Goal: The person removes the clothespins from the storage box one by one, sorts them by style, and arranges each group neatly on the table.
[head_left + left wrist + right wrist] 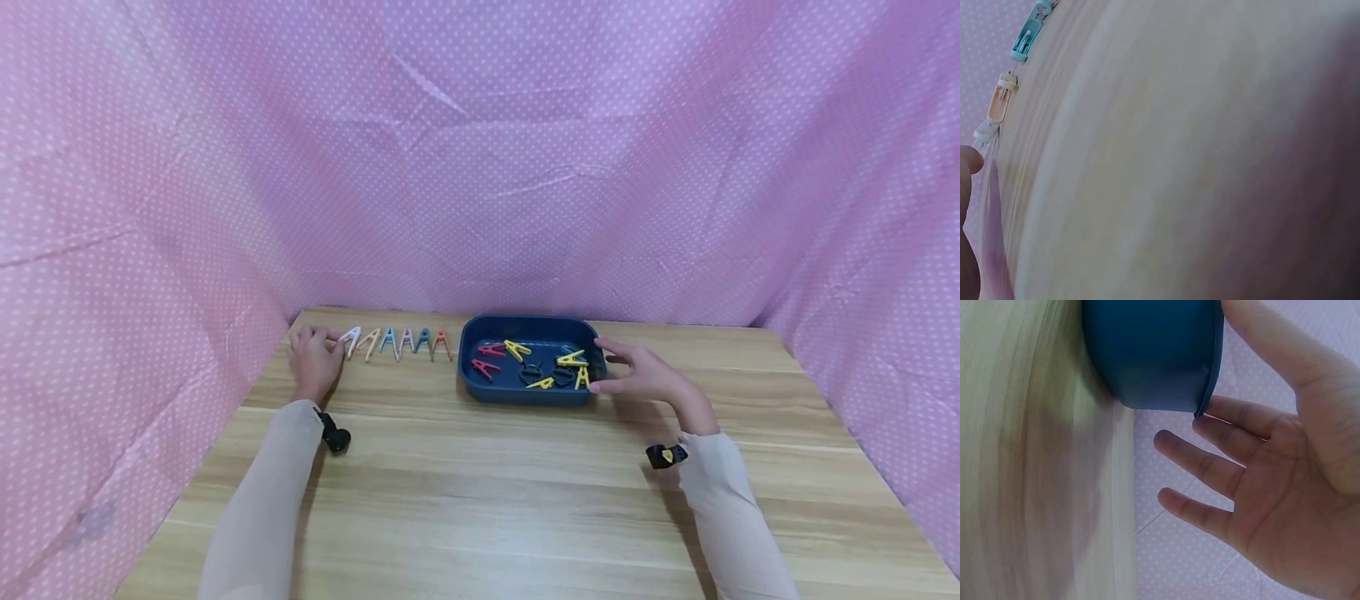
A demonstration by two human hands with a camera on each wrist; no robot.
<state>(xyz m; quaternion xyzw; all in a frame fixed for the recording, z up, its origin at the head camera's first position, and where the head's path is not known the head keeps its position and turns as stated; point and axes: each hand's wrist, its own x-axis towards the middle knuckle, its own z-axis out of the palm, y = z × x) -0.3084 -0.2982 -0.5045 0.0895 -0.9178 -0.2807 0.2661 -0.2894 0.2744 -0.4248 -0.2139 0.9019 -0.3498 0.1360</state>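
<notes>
In the head view my left hand (315, 358) is at the left end of a row of plastic clothespins. Its thumb and finger pinch the end of a white clothespin (351, 338); the exact contact is partly hidden. A peach clothespin (369, 342) and a light blue clothespin (388, 340) stand to its right. My right hand (643, 375) spans the right end of a dark blue bin (525, 396), thumb toward the near corner, fingers toward the far one. Those fingers are fairly straight, their tips touching the rim (1215, 381). Inside lie red clothespins (485, 368) and yellow clothespins (516, 350).
Farther along the row stand a pinkish-white clothespin (407, 339), a teal clothespin (423, 340) and an orange-red clothespin (442, 342). Dark clips (531, 372) also lie in the bin. Pink dotted cloth (525, 208) rises behind and beside the wooden table (480, 500).
</notes>
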